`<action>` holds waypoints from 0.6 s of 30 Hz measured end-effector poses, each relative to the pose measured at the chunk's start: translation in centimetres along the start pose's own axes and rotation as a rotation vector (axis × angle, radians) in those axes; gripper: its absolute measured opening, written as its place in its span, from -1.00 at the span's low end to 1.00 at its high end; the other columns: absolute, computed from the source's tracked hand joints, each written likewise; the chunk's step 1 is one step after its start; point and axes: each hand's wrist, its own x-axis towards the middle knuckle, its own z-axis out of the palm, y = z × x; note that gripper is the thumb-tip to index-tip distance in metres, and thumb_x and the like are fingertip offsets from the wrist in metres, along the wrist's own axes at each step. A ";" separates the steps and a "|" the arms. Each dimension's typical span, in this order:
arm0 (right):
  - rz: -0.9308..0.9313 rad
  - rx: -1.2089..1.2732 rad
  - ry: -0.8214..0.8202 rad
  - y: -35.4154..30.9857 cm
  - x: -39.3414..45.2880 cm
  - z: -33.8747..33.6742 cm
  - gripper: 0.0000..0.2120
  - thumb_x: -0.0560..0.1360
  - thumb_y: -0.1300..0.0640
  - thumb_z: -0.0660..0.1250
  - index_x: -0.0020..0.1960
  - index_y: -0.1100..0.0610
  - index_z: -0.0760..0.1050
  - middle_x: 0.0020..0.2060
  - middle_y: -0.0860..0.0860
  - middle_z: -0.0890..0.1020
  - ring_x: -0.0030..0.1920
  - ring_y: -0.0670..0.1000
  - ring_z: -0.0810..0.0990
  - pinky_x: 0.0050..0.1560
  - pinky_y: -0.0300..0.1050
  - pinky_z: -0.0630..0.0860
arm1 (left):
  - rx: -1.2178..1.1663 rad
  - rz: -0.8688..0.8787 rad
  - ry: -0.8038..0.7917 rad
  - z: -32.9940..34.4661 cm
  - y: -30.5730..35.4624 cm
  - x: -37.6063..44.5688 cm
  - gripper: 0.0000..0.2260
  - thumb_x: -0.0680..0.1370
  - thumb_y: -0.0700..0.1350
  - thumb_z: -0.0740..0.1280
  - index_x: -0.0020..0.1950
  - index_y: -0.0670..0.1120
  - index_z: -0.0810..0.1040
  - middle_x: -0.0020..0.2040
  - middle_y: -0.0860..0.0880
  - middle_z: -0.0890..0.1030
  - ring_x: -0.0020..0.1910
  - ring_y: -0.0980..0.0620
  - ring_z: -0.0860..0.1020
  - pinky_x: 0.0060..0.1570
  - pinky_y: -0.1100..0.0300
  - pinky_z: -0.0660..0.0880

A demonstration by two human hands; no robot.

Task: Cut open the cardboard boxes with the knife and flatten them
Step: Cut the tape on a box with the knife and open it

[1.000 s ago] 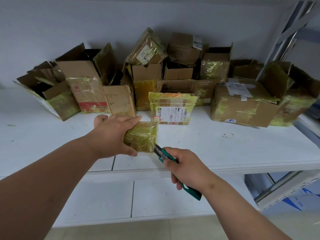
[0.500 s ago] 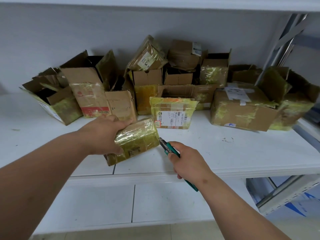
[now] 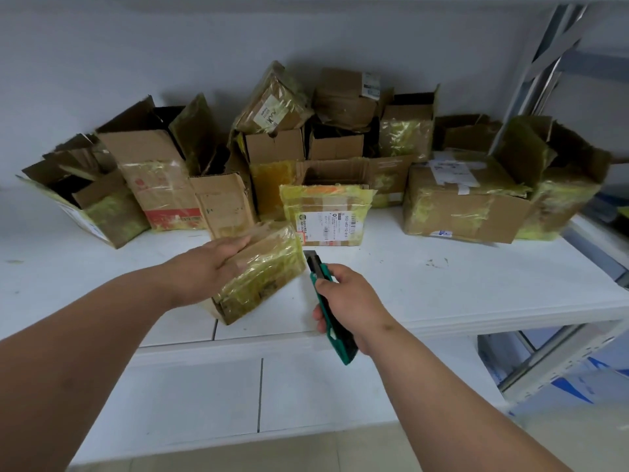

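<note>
One small box [image 3: 260,272] wrapped in yellowish tape lies tilted at the front of the white shelf [image 3: 442,287], its near corner at the shelf's front edge. The left hand [image 3: 207,267] grips its upper left end, fingers curled over the top. Just beside the box's right edge is one green knife [image 3: 328,303], its dark tip pointing up and away, clasped in the right hand [image 3: 350,301] with fingers wrapped round the handle. Behind, against the wall, stand roughly a dozen more taped cardboard boxes [image 3: 326,212], several with flaps open; the exact count is unclear.
</note>
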 end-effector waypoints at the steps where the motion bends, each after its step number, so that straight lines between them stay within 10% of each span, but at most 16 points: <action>1: 0.011 0.024 0.000 0.0 0.2 0.3 -0.83 0.65 0.18 0.14 0.16 0.02 0.46 -0.42 0.11 0.58 -0.50 0.05 0.51 -0.44 -0.20 0.49 | -0.001 0.000 -0.001 -0.1 -0.2 0.0 -0.51 0.66 0.13 0.05 0.58 0.17 0.07 0.58 0.13 0.10 0.55 0.09 0.09 0.49 0.16 0.02; 18: 0.099 0.018 -0.032 -2.2 1.5 2.4 -0.82 0.63 0.25 0.08 0.18 0.22 0.38 -0.32 0.23 0.62 -0.50 0.13 0.60 -0.38 -0.12 0.59 | -0.082 -0.011 0.034 0.4 -1.2 0.5 -0.60 0.63 0.22 0.02 0.48 0.38 0.14 0.54 0.20 0.22 0.51 0.07 0.20 0.49 -0.08 0.14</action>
